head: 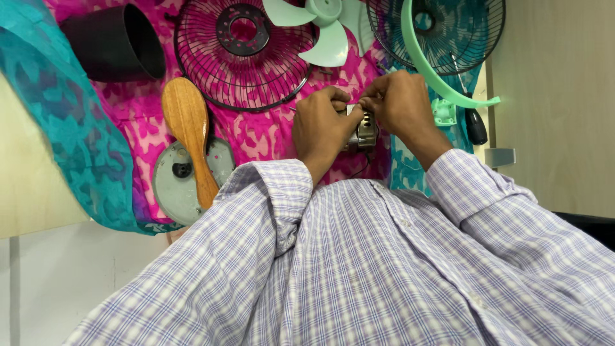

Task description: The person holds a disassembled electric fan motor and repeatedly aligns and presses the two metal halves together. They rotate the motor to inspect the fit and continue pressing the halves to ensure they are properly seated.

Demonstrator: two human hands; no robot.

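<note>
Both the left hand [318,125] and right hand [398,102] grip a small metal fan motor [363,130] above the pink cloth [269,138]; fingertips apparently pinch something tiny, which could slip and get lost in the folds.

Nothing to report here, honestly: no packages, labels, signs or screens anywhere in view, just loose parts spread out on a patterned cloth with no wrapping or tags on them.

Glossy metal motor [364,130] at centre; varnished smooth wooden paddle [187,131] at left; matt printed cloth [138,109] beneath; mint plastic blade [320,29] at top
</note>
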